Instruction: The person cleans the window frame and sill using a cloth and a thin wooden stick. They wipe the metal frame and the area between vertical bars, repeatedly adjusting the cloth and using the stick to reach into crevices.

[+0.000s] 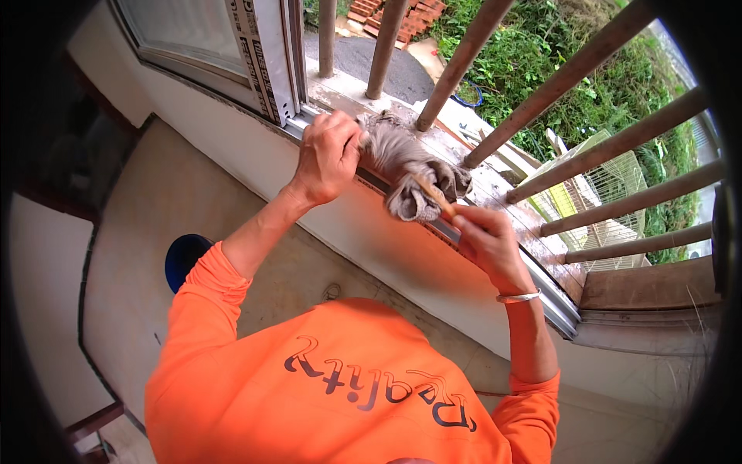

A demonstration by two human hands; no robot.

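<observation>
A crumpled grey-brown cloth (400, 153) lies bunched along the window sill and its metal track. My left hand (329, 152) is closed on the cloth's left end, above the track. Between the thumb and fingers of my right hand (490, 240) is a thin wooden stick (432, 192), perhaps a tool handle. Its far end rests against the folded right end of the cloth, and whether it has a head cannot be made out. A metal bangle (519, 297) circles my right wrist. Right beneath both hands runs the aluminium window track (545, 296).
Brown metal bars (464, 64) stand along the sill's outer side. A sliding window sash (261, 64) is at the left. Down on the floor (139, 191) is a dark blue bucket (186, 261). Outside are a wire cage (603, 191), stacked bricks (400, 20) and green plants.
</observation>
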